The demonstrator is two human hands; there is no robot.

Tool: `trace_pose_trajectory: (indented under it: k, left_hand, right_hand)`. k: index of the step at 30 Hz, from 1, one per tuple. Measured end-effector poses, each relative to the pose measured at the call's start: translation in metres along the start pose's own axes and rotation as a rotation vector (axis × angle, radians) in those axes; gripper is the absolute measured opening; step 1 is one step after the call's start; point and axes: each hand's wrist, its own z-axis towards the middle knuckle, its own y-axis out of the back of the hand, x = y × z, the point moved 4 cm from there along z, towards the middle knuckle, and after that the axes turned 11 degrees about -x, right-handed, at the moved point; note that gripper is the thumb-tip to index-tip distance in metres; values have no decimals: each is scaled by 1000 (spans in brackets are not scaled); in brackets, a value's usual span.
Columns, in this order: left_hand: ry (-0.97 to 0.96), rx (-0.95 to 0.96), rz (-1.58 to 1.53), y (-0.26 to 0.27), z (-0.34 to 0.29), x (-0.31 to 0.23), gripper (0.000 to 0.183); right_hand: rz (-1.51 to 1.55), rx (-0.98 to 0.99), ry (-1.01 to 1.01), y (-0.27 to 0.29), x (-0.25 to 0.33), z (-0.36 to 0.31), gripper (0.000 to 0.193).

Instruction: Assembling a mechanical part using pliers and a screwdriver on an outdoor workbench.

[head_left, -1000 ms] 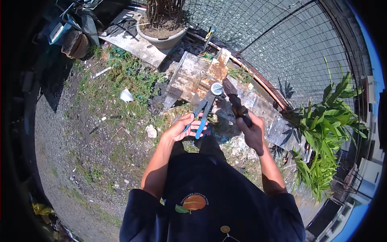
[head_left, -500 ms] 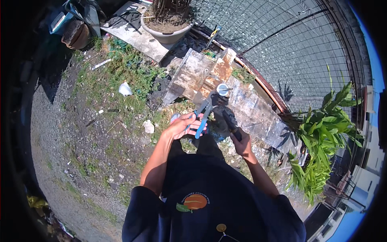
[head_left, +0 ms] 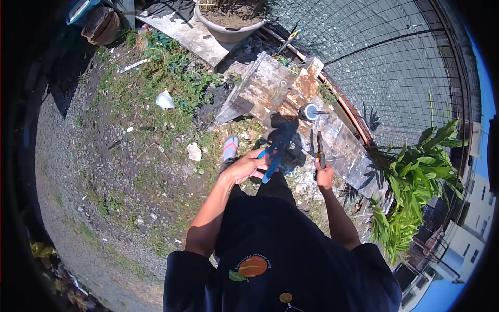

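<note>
My left hand is closed around the blue handles of a pair of shears. Their dark blades point up and away, blending into the shadow beyond. My right hand grips a hand tool with a black-and-orange handle and a narrow dark end pointing away from me; its exact kind is not clear. That tool is held over the near side of a worn board. A small round can with a pale top and a thin grey stick across it stands on the board, beyond both hands.
A large planter stands on a pale slab at the far side. Wire fencing runs along the far right, with a leafy plant on the right. A white scrap and a stone lie on the weedy ground.
The shears have turned and their blades now show less clearly. My right hand has moved slightly right and turned its tool upright. The view has shifted, showing my sandalled foot more fully.
</note>
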Motion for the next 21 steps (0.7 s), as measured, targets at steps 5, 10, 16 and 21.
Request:
trace_pose_trajectory:
  k: [5,10,16,21]
  left_hand:
    - [-8,31,61,-8,11,-12,44]
    - [-38,76,26,-12,24,-17,45]
    - [-36,84,-36,-12,24,-21,48]
    - [-41,95,-57,-8,27,-21,48]
  right_hand:
    - [79,-27,-56,9,41,-23,22]
    - [142,-2,198,20,69,-47,20]
    - [64,102,400,20,125,-68,16]
    - [-7,158,465,15,144,-64,14]
